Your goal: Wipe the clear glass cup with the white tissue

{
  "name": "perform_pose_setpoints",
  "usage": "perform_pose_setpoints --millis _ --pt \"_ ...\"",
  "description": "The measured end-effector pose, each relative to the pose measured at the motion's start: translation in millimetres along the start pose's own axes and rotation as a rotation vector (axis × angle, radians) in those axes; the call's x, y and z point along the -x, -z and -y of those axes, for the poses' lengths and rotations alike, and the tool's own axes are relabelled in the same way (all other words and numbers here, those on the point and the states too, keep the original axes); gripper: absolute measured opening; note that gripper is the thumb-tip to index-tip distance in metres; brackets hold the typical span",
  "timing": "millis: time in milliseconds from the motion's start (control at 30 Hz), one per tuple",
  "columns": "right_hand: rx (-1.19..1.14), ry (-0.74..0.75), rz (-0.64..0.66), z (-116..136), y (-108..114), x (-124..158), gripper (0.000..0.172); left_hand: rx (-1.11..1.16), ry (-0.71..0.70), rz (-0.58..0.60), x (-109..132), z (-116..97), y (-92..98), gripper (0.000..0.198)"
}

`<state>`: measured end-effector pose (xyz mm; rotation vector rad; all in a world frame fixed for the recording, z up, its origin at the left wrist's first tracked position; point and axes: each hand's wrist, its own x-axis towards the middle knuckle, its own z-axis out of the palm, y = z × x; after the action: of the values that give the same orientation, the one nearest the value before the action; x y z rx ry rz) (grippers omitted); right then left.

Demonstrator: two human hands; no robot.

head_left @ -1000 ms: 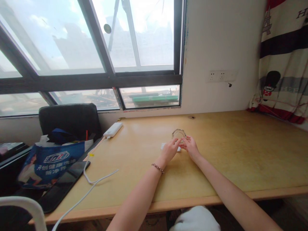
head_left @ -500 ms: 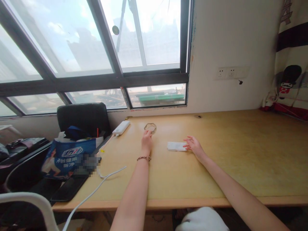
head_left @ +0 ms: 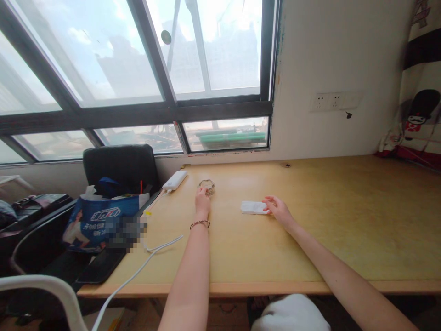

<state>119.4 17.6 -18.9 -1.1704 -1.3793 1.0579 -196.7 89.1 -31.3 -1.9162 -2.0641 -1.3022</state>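
Note:
My left hand (head_left: 202, 201) is closed on the near edge of a glass ashtray (head_left: 211, 185), see-through with a wavy rim, near the table's back left. The fingers hide part of its rim. To the right, a flat white folded tissue (head_left: 251, 208) lies on the table. My right hand (head_left: 276, 209) is at the tissue's right end, its curled fingers and thumb closing on that edge. A braided bracelet (head_left: 200, 224) circles my left wrist.
The yellowish wooden table (head_left: 330, 220) has a white power bank (head_left: 175, 180) at its left edge. A white cable (head_left: 138, 266) crosses the front left corner. Beside the table, a blue bag (head_left: 93, 225) rests on a black chair (head_left: 120, 168). A curtain (head_left: 413, 119) hangs far right.
My left hand has shifted left with the ashtray, which looks more tilted. My right hand's fingers, spread before, are now drawn in on the tissue's right end. The view has moved slightly.

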Motion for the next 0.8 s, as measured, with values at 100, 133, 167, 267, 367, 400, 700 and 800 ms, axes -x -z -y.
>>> perform_pose_setpoints --millis 100,133,167,267,367,400,700,800 --pt "0.006 0.005 0.003 -0.7 -0.2 -0.1 0.035 -0.013 -0.001 0.008 -1.1 2.1 -1.7 0.027" --pt "0.005 0.008 0.002 -0.8 -0.3 -0.1 0.035 -0.022 0.000 0.011 -1.3 2.3 -1.7 0.026" --pt "0.005 0.011 0.000 -0.7 -0.3 -0.1 0.034 -0.031 -0.001 0.013 -1.4 2.0 -1.4 0.025" --pt "0.001 0.019 0.001 0.3 -0.7 0.5 0.034 -0.071 -0.001 -0.014 -0.2 -2.3 0.7 0.024" --pt "0.002 0.018 0.006 1.3 -1.4 1.2 0.032 -0.130 0.034 -0.081 2.9 -11.5 2.6 0.026" --pt "0.005 0.015 0.009 1.5 -1.7 1.5 0.032 -0.147 0.047 -0.096 4.0 -14.8 2.8 0.027" --pt "0.020 0.034 0.025 5.4 -2.8 4.8 0.029 -0.095 -0.003 -0.074 6.2 -17.7 -3.8 0.029" --pt "0.024 0.020 0.024 5.3 -2.8 5.0 0.028 -0.071 -0.052 -0.060 4.8 -13.7 -6.6 0.036"
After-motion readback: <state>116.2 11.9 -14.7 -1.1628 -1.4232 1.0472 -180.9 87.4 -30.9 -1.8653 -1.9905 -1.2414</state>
